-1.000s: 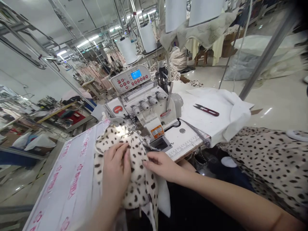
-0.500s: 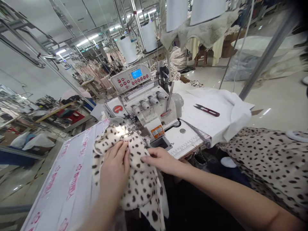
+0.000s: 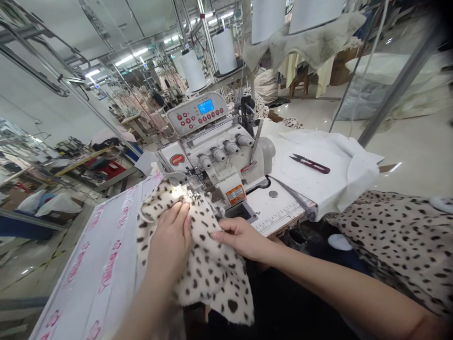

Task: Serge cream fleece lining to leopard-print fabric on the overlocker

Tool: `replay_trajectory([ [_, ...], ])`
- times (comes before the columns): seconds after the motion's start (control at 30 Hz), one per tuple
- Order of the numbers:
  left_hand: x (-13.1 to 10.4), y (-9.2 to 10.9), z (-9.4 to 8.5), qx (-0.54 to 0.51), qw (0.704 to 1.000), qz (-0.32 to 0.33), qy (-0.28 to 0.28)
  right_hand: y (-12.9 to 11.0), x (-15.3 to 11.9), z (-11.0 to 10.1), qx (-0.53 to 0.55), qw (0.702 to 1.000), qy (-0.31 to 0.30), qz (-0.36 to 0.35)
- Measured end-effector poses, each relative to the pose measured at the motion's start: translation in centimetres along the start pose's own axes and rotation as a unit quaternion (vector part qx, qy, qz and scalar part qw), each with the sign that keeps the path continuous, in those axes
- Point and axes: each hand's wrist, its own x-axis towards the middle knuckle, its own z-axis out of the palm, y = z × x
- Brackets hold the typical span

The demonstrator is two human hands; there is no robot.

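A cream plush fabric piece with dark spots [image 3: 208, 269] lies under the lit needle area of an overlock sewing machine [image 3: 226, 160] and hangs over the table's front edge. My left hand [image 3: 171, 236] rests flat on top of the fabric, fingers stretched toward the presser foot [image 3: 194, 196]. At the fabric's right edge, my right hand [image 3: 239, 236] pinches it between thumb and fingers. The presser foot is partly hidden by the cloth.
Thread snips [image 3: 311, 163] with a dark red handle lie on white cloth [image 3: 339, 156] right of the machine. More spotted fabric [image 3: 399, 241] is heaped at the right. White thread cones [image 3: 193, 71] stand behind the machine. Plastic-covered table surface [image 3: 95, 264] extends left.
The fabric's lower right part has swung out to the right and spread flatter. Both hands keep nearly the same places on the cloth. The whole view has shifted slightly.
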Motion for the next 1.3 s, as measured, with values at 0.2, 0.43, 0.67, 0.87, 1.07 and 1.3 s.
replay_trajectory([
  [0.2, 2.1, -1.8, -0.3, -0.05, 0.995, -0.026, -0.086, 0.3, 1.7, 0.6, 0.063, 0.997, 0.021, 0.035],
  [0.43, 4.2, -4.8, 0.0, -0.122, 0.985, -0.021, -0.117, 0.4, 1.4, 2.2, 0.125, 0.99, 0.062, 0.022],
  [0.67, -6.3, -1.4, -0.4, -0.164, 0.973, 0.049, 0.152, 3.7, -4.9, 4.1, 0.044, 0.999, -0.011, 0.011],
  [0.87, -16.4, 2.5, 3.2, -0.116, 0.968, 0.202, 0.097, 3.1, -7.8, 3.8, 0.017, 0.998, -0.04, -0.046],
  [1.07, -15.2, 3.3, 3.2, -0.155, 0.973, 0.128, 0.118, 3.9, -8.4, 4.1, 0.167, 0.985, 0.027, 0.024],
  [1.3, -13.6, 3.8, -2.1, -0.19, 0.967, 0.105, 0.136, 4.8, -9.3, 4.9, 0.234, 0.963, 0.121, 0.053],
])
